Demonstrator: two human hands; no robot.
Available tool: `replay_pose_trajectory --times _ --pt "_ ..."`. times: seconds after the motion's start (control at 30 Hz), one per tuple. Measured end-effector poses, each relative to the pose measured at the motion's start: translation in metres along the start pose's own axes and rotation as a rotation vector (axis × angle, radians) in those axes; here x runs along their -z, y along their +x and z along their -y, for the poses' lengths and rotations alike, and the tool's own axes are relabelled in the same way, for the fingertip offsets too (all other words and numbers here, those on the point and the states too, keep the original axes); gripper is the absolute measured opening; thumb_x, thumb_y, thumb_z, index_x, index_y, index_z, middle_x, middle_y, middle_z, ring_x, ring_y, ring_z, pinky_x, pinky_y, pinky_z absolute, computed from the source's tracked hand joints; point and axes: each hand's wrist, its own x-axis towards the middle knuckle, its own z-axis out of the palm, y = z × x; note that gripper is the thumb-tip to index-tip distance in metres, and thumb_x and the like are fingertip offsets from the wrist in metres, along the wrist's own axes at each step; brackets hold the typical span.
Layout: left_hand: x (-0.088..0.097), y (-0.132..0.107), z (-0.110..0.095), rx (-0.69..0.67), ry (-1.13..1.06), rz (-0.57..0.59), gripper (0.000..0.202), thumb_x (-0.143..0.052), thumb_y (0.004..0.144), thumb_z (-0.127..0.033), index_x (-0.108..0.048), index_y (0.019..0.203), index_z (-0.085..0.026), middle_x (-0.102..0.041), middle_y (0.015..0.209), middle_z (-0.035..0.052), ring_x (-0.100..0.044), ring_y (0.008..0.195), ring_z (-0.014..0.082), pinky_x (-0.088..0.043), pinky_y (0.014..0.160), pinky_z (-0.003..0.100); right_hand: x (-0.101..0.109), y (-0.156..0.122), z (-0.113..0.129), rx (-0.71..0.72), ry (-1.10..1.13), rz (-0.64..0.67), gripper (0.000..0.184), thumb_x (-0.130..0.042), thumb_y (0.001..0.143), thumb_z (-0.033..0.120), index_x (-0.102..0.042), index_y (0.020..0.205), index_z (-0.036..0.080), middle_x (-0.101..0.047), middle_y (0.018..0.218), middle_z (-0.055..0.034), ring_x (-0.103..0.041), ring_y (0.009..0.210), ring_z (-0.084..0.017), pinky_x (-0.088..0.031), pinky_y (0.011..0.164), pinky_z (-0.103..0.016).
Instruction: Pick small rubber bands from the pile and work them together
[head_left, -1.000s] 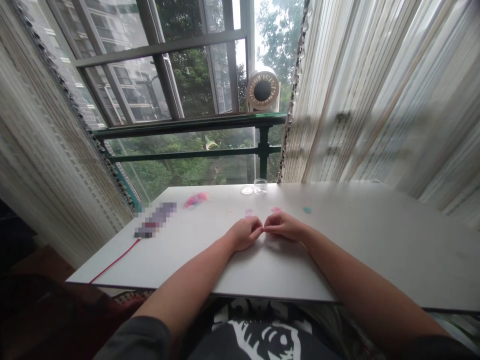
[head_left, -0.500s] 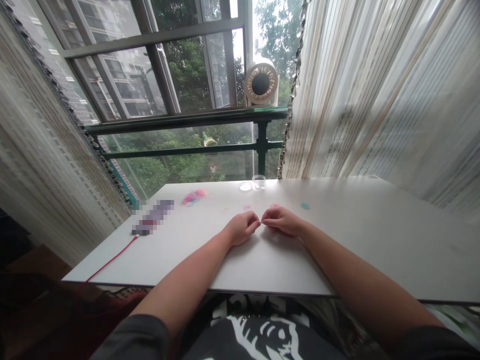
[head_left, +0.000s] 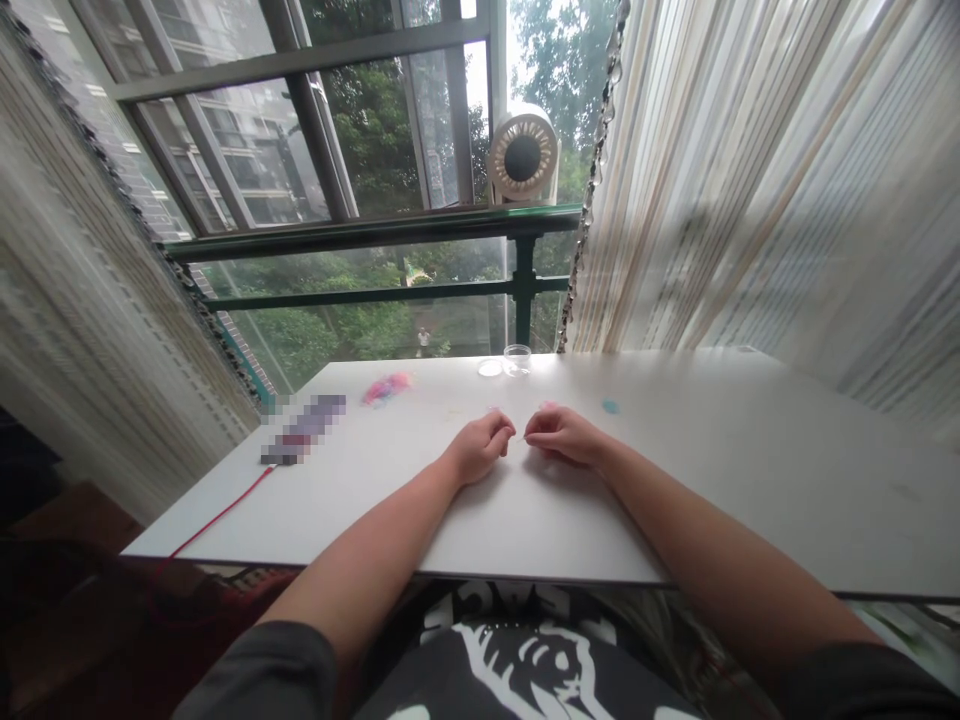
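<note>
Both my hands rest over the middle of a white table, a small gap between their fingertips. My left hand (head_left: 482, 447) has its fingers curled in a pinch; whatever may be in it is too small to make out. Thumb and forefinger of my right hand (head_left: 564, 436) press together on something tiny that I cannot name. Just beyond the right hand lies a small pink heap (head_left: 550, 406), partly hidden by it. A faint purplish bit (head_left: 493, 408) shows behind the left hand. Farther right sits a little teal pile (head_left: 610, 407).
A pink and multicoloured pile (head_left: 387, 388) lies at the back left of the table (head_left: 360, 500). A clear round container (head_left: 517, 361) and a flat clear lid (head_left: 490, 368) stand at the back edge. At left is a blurred-out device (head_left: 304, 430) with a red cable (head_left: 221, 513). A fan (head_left: 523, 155) sits by the window.
My fingertips, almost touching before, have parted slightly, the left hand drawing a little to the left. The view has shifted slightly; the things on the table look unmoved.
</note>
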Motion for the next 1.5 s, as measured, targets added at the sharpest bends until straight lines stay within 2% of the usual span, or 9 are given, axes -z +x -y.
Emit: replay_pose_trajectory --times 0.27,0.53,0.63,0.8,0.87,0.97,1.17,1.33,1.5 --pt "0.001 0.004 0.008 0.068 -0.245 -0.125 0.018 -0.039 0.086 -0.029 -0.051 0.084 -0.017 -0.050 0.053 -0.0042 -0.043 0.048 0.0084 -0.038 0.055 0.021 0.004 0.003 -0.009 -0.010 -0.006 0.006 0.023 -0.067 0.067 0.035 -0.060 0.072 0.013 -0.051 0.055 0.0038 -0.048 0.044 -0.008 -0.037 0.042 -0.020" --pt "0.003 0.004 0.007 0.076 -0.282 -0.148 0.018 -0.041 0.085 -0.029 -0.052 0.084 -0.015 -0.050 0.054 -0.0029 -0.044 0.049 0.0082 -0.037 0.052 0.021 0.006 0.002 -0.007 -0.002 -0.098 -0.001 0.022 -0.064 0.068 0.035 -0.062 0.072 0.014 -0.051 0.055 0.0028 -0.047 0.045 -0.008 -0.037 0.044 -0.021" --pt "0.003 0.003 0.003 0.081 -0.260 -0.151 0.018 -0.041 0.085 -0.028 -0.053 0.083 -0.015 -0.049 0.054 -0.0030 -0.044 0.050 0.0081 -0.037 0.052 0.021 0.024 0.000 -0.006 -0.002 -0.303 -0.109 0.017 -0.062 0.067 0.032 -0.064 0.071 0.015 -0.052 0.054 0.0024 -0.046 0.047 -0.009 -0.035 0.047 -0.022" --pt "0.003 0.003 0.000 0.080 -0.231 -0.154 0.017 -0.043 0.083 -0.028 -0.054 0.081 -0.015 -0.049 0.053 -0.0033 -0.043 0.049 0.0081 -0.037 0.052 0.021 0.083 -0.015 -0.010 -0.140 -0.815 -0.637 0.015 -0.057 0.069 0.026 -0.069 0.072 0.017 -0.059 0.059 -0.0028 -0.048 0.053 -0.012 -0.033 0.052 -0.025" --pt "0.003 0.004 0.001 0.074 -0.231 -0.149 0.017 -0.043 0.083 -0.028 -0.054 0.081 -0.015 -0.049 0.053 -0.0034 -0.043 0.049 0.0080 -0.037 0.052 0.021 0.103 -0.021 -0.016 -0.253 -0.878 -0.727 0.017 -0.056 0.069 0.025 -0.070 0.073 0.016 -0.063 0.065 -0.0061 -0.051 0.056 -0.015 -0.034 0.053 -0.026" --pt "0.002 0.005 0.005 0.065 -0.230 -0.142 0.018 -0.043 0.082 -0.029 -0.054 0.081 -0.015 -0.049 0.053 -0.0035 -0.043 0.048 0.0078 -0.037 0.051 0.021 0.117 -0.027 -0.026 -0.365 -0.902 -0.731 0.017 -0.057 0.068 0.025 -0.071 0.071 0.016 -0.066 0.069 -0.0092 -0.056 0.061 -0.018 -0.036 0.056 -0.027" --pt "0.003 0.006 0.005 0.065 -0.209 -0.142 0.018 -0.045 0.081 -0.030 -0.054 0.081 -0.015 -0.049 0.053 -0.0032 -0.043 0.049 0.0082 -0.037 0.052 0.021 0.117 -0.025 -0.036 -0.450 -0.931 -0.748 0.016 -0.060 0.067 0.025 -0.073 0.072 0.018 -0.070 0.073 -0.0090 -0.060 0.065 -0.019 -0.038 0.056 -0.026" --pt "0.004 0.003 -0.003 0.063 -0.208 -0.138 0.019 -0.045 0.082 -0.031 -0.055 0.081 -0.015 -0.048 0.053 -0.0033 -0.043 0.050 0.0084 -0.037 0.052 0.021 0.119 -0.025 -0.040 -0.471 -0.933 -0.728 0.017 -0.061 0.066 0.024 -0.073 0.076 0.018 -0.070 0.073 -0.0086 -0.061 0.065 -0.019 -0.040 0.057 -0.026" --pt "0.004 0.003 -0.002 0.070 -0.207 -0.145 0.019 -0.045 0.081 -0.031 -0.055 0.081 -0.015 -0.048 0.053 -0.0030 -0.044 0.051 0.0090 -0.037 0.053 0.021 0.119 -0.026 -0.032 -0.411 -0.956 -0.825 0.022 -0.054 0.069 0.018 -0.072 0.082 0.018 -0.070 0.080 -0.0091 -0.061 0.071 -0.019 -0.041 0.063 -0.026"
